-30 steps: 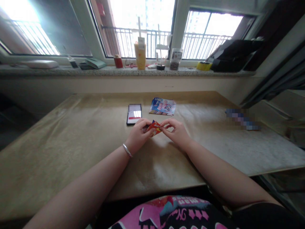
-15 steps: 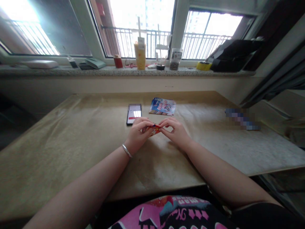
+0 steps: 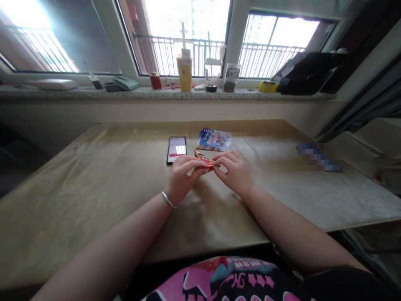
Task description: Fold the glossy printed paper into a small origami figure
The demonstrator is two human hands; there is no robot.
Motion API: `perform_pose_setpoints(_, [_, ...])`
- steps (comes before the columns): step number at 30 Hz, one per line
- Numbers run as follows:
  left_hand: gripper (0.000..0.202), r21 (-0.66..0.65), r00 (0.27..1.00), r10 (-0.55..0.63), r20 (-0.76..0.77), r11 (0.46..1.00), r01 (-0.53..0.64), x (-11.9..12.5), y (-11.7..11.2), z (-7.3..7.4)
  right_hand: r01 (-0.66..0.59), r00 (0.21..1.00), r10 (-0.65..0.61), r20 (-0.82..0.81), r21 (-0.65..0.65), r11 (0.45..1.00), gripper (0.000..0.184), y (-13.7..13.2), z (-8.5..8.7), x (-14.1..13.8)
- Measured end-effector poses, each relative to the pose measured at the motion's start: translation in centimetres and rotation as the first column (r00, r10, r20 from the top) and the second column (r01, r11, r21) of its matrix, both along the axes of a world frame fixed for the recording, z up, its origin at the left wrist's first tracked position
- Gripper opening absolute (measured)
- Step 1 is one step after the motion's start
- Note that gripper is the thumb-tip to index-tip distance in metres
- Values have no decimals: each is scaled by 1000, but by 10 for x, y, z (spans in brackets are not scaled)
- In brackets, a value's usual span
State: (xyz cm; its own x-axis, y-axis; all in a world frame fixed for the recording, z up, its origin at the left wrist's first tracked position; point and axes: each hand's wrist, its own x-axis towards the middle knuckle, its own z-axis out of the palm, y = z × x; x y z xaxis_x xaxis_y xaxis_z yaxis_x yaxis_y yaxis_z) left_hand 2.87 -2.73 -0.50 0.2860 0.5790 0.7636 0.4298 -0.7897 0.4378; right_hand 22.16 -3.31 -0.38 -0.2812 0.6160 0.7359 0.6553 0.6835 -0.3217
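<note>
The red paper (image 3: 205, 159) now shows a far corner between my hands.
My left hand (image 3: 181, 175) pinches its left part; my right hand (image 3: 234, 172) closes thumb and fingers on its right end. A moment ago this corner was hidden, so I judge the paper is being turned. Beyond it, the phone (image 3: 176, 147) and leaflets (image 3: 214, 140) lie unmoved on the table (image 3: 125, 167).

Paper (image 3: 205, 160) — red, with multicoloured print; was bent and aslant, held between left hand (image 3: 181, 174) and right hand (image 3: 234, 170) — partly hidden.
</note>
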Motion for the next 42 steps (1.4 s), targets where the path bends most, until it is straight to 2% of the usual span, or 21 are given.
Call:
perform_pose_setpoints(4, [9, -42, 998, -28, 60, 999, 31, -1, 1, 0, -99, 992, 95, -81, -45, 994, 4, 2, -1, -1])
perform_pose_setpoints(14, [5, -76, 984, -52, 171, 995, 66, -5, 2, 0, -278, 953, 256, -160, -132, 952, 17, 3, -1, -2])
perform_pose_setpoints(18, [4, -79, 979, -70, 192, 993, 87, -5, 4, -2, -250, 959, 232, -163, -98, 963, 12, 2, 1, -3])
perform_pose_setpoints(25, [3, -81, 966, -119, 231, 987, 141, -1, 2, 0, -99, 986, 108, -125, 78, 992, 9, 0, 6, 2])
perform_pose_setpoints(30, [6, -93, 975, -105, 197, 988, 125, -2, 2, -2, -112, 990, 124, -60, 171, 979, 9, 1, 8, 5])
perform_pose_setpoints(36, [6, -95, 981, -101, 164, 989, 118, -3, 1, -2, -195, 980, 199, -16, 156, 968, 10, 4, 8, 10])
perform_pose_setpoints(42, [7, -110, 978, -109, 176, 986, 129, -1, -2, 1, -164, 986, 161, 35, 120, 979, 11, 2, 11, 11])
